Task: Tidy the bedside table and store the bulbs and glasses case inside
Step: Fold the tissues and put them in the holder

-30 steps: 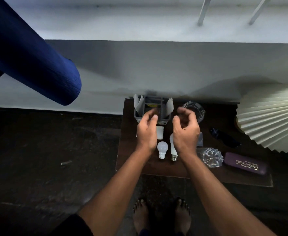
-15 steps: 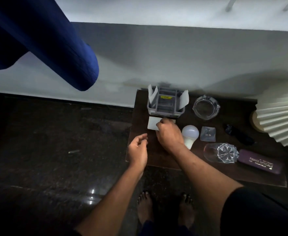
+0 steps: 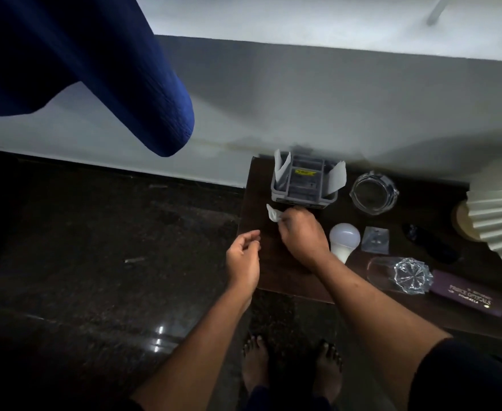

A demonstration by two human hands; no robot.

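On the dark bedside table (image 3: 276,277), my right hand (image 3: 301,235) pinches a small crumpled white paper (image 3: 273,214) just in front of the grey organiser box (image 3: 303,185). My left hand (image 3: 242,259) hovers at the table's left edge, fingers loosely curled, holding nothing. A white bulb (image 3: 344,240) lies right of my right hand. The purple glasses case (image 3: 469,296) lies at the front right, beside a cut-glass tumbler (image 3: 409,275) on its side. A second bulb is not visible; my right hand may hide it.
A glass ashtray (image 3: 374,192) sits behind the bulb, a small clear packet (image 3: 375,240) to its right, then a dark object (image 3: 430,243). A pleated lamp shade (image 3: 501,221) overhangs the right end. A blue curtain (image 3: 95,69) hangs upper left. My bare feet (image 3: 291,369) stand on the dark floor.
My right hand moved from above the bulbs to the white paper by the box and has crumpled it up. My left hand drew back to the table's left edge. The view shifted left.
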